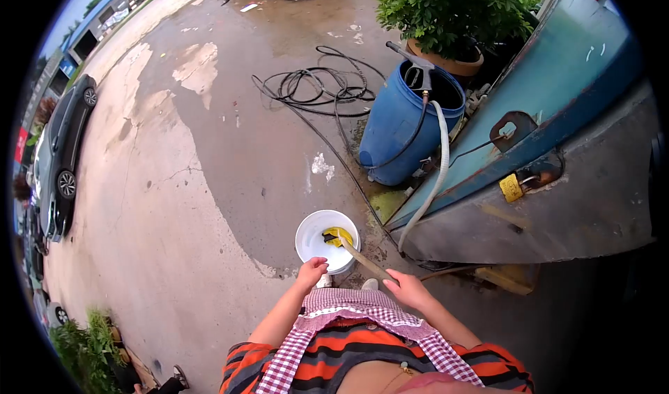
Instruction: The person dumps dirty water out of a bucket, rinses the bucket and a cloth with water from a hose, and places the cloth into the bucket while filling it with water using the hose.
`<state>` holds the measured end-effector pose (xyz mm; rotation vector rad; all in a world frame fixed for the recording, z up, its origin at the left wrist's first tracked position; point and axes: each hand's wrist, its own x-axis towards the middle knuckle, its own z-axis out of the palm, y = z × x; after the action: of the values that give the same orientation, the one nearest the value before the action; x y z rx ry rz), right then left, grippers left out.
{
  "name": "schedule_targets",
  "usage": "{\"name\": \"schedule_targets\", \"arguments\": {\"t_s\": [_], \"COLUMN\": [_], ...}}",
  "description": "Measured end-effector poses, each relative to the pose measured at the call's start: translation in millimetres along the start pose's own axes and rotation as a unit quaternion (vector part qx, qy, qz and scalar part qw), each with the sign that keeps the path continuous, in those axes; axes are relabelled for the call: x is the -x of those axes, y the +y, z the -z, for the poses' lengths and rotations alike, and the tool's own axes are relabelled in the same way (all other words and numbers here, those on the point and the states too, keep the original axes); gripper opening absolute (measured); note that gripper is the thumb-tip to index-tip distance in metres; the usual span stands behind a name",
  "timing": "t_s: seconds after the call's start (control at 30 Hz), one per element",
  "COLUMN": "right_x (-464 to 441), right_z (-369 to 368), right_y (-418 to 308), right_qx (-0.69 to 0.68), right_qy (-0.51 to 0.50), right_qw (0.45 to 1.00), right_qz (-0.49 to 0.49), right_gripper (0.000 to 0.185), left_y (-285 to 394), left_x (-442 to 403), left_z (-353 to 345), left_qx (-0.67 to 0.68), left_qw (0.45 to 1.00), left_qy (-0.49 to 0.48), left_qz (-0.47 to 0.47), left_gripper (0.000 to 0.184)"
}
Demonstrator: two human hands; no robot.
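Note:
A white bucket (pixel 304 239) is just in front of my shoes, with something yellow and black (pixel 334 236) inside it. From there a wooden stick (pixel 366 261) slants over the rim toward me. My right hand (pixel 410 289) is closed around the stick's near end. My left hand (pixel 311 273) is by the bucket's near left rim with its fingers curled together. Whether those fingers pinch anything is too small to tell. What joins the stick to the yellow thing cannot be made out.
A blue barrel (pixel 394 129) stands ahead right, with a spray gun (pixel 421 66) and pale hose (pixel 444 143) at its top. Black hose (pixel 313 87) coils on wet concrete. A metal gate (pixel 557 199) with a yellow padlock (pixel 511 187) borders the right. A dark car (pixel 66 157) is parked left.

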<state>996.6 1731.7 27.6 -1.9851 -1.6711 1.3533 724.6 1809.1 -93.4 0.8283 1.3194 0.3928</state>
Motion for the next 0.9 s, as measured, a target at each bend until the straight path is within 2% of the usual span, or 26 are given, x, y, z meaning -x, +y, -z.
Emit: {"name": "schedule_targets", "arguments": {"t_s": [0.03, 0.1, 0.13, 0.17, 0.23, 0.37, 0.47, 0.5, 0.7, 0.8, 0.9], "right_x": [10.0, 32.3, 40.6, 50.9, 71.2, 107.3, 123.1, 125.1, 132.2, 129.5, 126.9], "right_z": [12.9, 35.5, 39.8, 46.2, 56.7, 63.4, 58.4, 57.1, 41.3, 34.6, 25.6], "right_y": [-5.0, -16.3, -13.1, -17.5, -26.0, -47.7, -62.5, -66.2, -91.3, -97.5, -104.6], "right_qx": [-0.001, -0.01, -0.014, -0.031, -0.048, -0.042, -0.043, -0.046, -0.035, -0.042, -0.057], "right_qy": [-0.007, -0.033, -0.007, -0.006, 0.007, 0.019, 0.021, 0.023, -0.007, -0.006, 0.01], "right_qw": [1.0, 0.999, 1.0, 0.999, 0.997, 0.995, 0.997, 0.996, 0.997, 0.997, 0.997], "right_qz": [-0.006, -0.026, 0.022, 0.029, 0.053, 0.084, 0.068, 0.076, 0.063, 0.057, 0.055], "right_gripper": [0.046, 0.047, 0.046, 0.045, 0.042, 0.041, 0.04, 0.04, 0.038, 0.038, 0.038], "left_y": [14.6, 19.4, 15.5, 6.7, -0.7, 11.2, 13.3, 22.3, -2.7, -14.5, -32.5], "left_x": [12.0, 5.4, -4.4, -22.8, -50.3, -77.6, -94.7, -84.3, -117.1, -120.9, -153.7], "left_z": [-2.6, -9.2, -9.4, -8.7, -9.5, -27.8, -30.1, -35.0, -11.6, -2.8, -8.5], "left_qx": [-0.023, 0.093, 0.15, 0.213, 0.333, 0.46, 0.508, 0.52, 0.443, 0.382, 0.316], "left_qw": [0.999, 0.99, 0.98, 0.966, 0.931, 0.871, 0.849, 0.842, 0.882, 0.915, 0.933], "left_qy": [0.037, 0.068, 0.082, 0.058, 0.027, 0.068, 0.011, 0.03, 0.02, 0.006, 0.127], "left_qz": [0.026, 0.076, 0.103, 0.133, 0.146, 0.156, 0.145, 0.139, 0.162, 0.131, 0.116], "left_gripper": [0.032, 0.028, 0.027, 0.026, 0.025, 0.023, 0.025, 0.021, 0.019, 0.022, 0.023]}}
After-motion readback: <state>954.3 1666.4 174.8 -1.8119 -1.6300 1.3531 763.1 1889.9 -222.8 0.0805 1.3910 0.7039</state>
